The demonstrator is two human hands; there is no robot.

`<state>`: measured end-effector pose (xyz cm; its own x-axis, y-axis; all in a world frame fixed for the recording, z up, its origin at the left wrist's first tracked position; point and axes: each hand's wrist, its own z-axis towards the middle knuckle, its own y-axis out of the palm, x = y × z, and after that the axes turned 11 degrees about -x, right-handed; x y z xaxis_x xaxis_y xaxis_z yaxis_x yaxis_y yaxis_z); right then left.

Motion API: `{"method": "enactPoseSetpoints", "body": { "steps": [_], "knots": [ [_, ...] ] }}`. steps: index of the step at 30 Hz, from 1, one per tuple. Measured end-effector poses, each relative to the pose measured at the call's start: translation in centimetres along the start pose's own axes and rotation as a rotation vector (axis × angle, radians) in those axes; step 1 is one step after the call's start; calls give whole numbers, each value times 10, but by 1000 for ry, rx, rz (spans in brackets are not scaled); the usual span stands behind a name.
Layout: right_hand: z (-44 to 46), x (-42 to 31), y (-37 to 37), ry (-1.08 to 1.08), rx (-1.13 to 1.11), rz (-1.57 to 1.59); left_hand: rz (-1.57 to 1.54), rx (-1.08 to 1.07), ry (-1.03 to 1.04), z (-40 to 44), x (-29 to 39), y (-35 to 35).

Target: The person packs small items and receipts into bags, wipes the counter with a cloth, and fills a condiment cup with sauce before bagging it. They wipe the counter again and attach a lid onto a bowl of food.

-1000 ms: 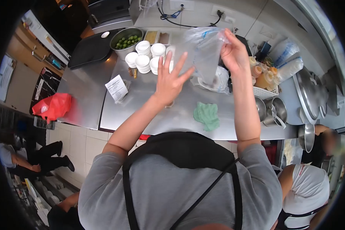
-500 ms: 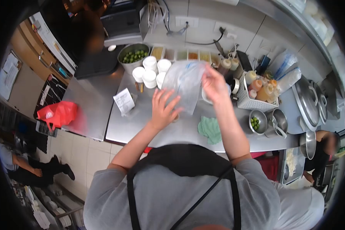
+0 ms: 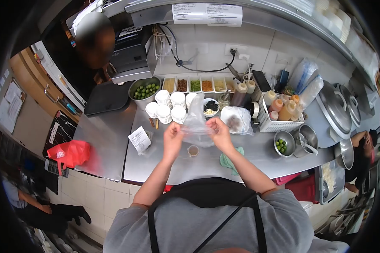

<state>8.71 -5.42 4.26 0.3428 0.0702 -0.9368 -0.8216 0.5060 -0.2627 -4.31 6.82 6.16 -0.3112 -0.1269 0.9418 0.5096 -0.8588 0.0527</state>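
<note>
A clear plastic bag (image 3: 195,114) is stretched between my two hands above the steel counter. My left hand (image 3: 173,135) pinches one side of it, and my right hand (image 3: 218,131) pinches the other. Just below the bag, a small clear cup with brownish contents (image 3: 193,151) stands on the counter. A green cloth (image 3: 229,162) lies crumpled under my right forearm. Stacked white cups (image 3: 164,113) stand behind my left hand, and a printed receipt (image 3: 139,139) lies to its left. Beyond my right hand is a white bowl with dark and pale food (image 3: 210,107).
Limes fill a metal pot (image 3: 145,90) beside a row of topping containers (image 3: 194,85). To the right stand a white basket of sauce bottles (image 3: 283,122), a wrapped bundle (image 3: 236,119) and metal bowls (image 3: 284,143). A red bag (image 3: 69,152) sits left. Other people are nearby.
My left hand has closed on the bag; it was spread open beside it before. My right hand has come down and inward, bringing the bag lower. The head view has shifted.
</note>
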Motion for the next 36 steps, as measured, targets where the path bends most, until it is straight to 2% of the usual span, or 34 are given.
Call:
{"method": "enactPoseSetpoints", "body": {
  "steps": [1, 2, 3, 4, 5, 6, 7, 8, 10, 11, 12, 14, 15, 16, 17, 18, 20, 24, 26, 27, 29, 30, 32, 33, 35, 36],
  "knots": [
    [-1, -4, -1, 39, 68, -158, -279, -17, -131, 1, 24, 4],
    [0, -1, 0, 44, 70, -154, -559, -30, -266, 1, 36, 7],
    [2, 4, 2, 12, 101, -249, -666, -62, -268, 0, 31, 11],
    [4, 10, 3, -20, 130, -345, -667, -59, -276, -3, 30, 15],
    [9, 15, 0, -12, 127, -342, -610, -167, -349, -6, 31, 19],
    [17, 22, -6, -18, 165, -229, -552, -274, -423, -10, 32, 21],
    [24, 31, -12, -23, 202, -117, -521, -374, -408, -11, 25, 18],
    [28, 44, -16, -31, 166, -45, -525, -368, -423, -10, 18, 11],
    [21, 18, -14, -2, -14, -145, -636, -205, -381, -2, 3, -9],
    [15, 3, -8, 98, -148, -128, -720, -128, -362, 4, -6, -25],
    [10, -10, -2, 120, -152, -115, -801, -47, -343, 10, -15, -41],
    [2, -24, 11, -145, -373, -307, -864, -70, -360, 11, -28, -62],
    [2, -21, 11, -124, -378, -287, -706, -51, -357, 11, -26, -63],
    [7, -15, 10, -210, -364, -388, -546, -37, -353, 10, -22, -63],
    [12, -12, 8, -300, -348, -493, -337, -133, -364, 8, -23, -69],
    [16, -19, 6, -209, -334, -460, -338, -128, -383, 3, -25, -67],
    [18, -30, 8, -161, -348, -388, 713, -74, -97, -3, -28, -57],
    [25, -19, 13, -256, -392, -415, 863, 70, -47, -8, -36, -55],
    [27, -11, 14, -108, -419, -604, 848, 34, -35, -8, -37, -56],
    [29, -3, 16, -106, -425, -601, 834, -4, -18, -9, -35, -55],
    [33, 15, 22, -113, -227, -652, 844, -41, -55, -11, -32, -45],
    [35, 20, 23, -111, -228, -651, 854, -80, -85, -12, -31, -41],
    [40, 30, 25, -40, -220, -312, 908, -48, -55, -10, -31, -44],
    [43, 43, 26, -41, -222, -314, 962, -14, -25, -10, -31, -47],
    [44, 77, 31, 390, -183, 218, 1001, -8, -37, -9, -23, -56],
    [36, 95, 36, 388, -187, 217, 1042, -5, -48, -8, -19, -61]
  ]
}}
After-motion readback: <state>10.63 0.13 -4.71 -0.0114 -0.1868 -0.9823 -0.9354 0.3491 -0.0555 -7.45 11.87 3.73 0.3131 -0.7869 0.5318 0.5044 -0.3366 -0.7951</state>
